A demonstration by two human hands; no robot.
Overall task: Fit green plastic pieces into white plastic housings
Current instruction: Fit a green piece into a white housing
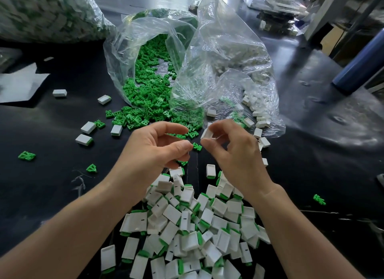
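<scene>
My right hand [234, 152] pinches an empty white housing [206, 133] between thumb and forefinger, its open side facing left. My left hand [155, 147] hovers just left of it with the fingers curled. One green piece [197, 146] shows right at the left thumb tip; whether the hand holds it or it lies on the table is unclear. Loose green pieces [145, 104] spill from a clear bag [133, 35]. Behind the right hand, white housings [257, 112] spill from a second bag [232, 50]. Below my hands lies a heap of assembled white-and-green parts [193, 233].
The table is black [52, 185]. Stray housings [88, 127] and green pieces [26, 155] lie at the left, another green piece [319, 199] at the right. A full bag [45, 12] stands at the back left, white paper [18, 85] at the left edge, a blue roll [361, 64] at the right.
</scene>
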